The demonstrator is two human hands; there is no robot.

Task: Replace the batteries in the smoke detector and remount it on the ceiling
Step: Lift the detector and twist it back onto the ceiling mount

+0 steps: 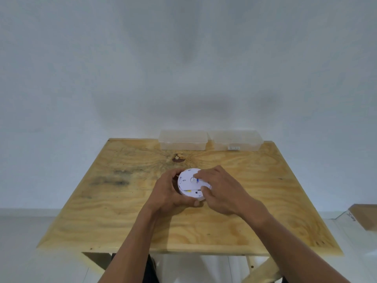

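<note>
A round white smoke detector [188, 183] is held just above the middle of the plywood table [122, 211], its back side facing up. My left hand [169, 193] grips it from the left and underneath, thumb at its near edge. My right hand [220, 190] reaches over from the right, its fingers curled onto the detector's back and right rim. A small blue and yellow detail shows on the back; I cannot tell whether batteries are inside.
Two clear plastic boxes, one on the left [183, 139] and one on the right [235, 140], stand side by side at the table's far edge against a white wall. A cardboard box [365, 218] lies on the floor at the right.
</note>
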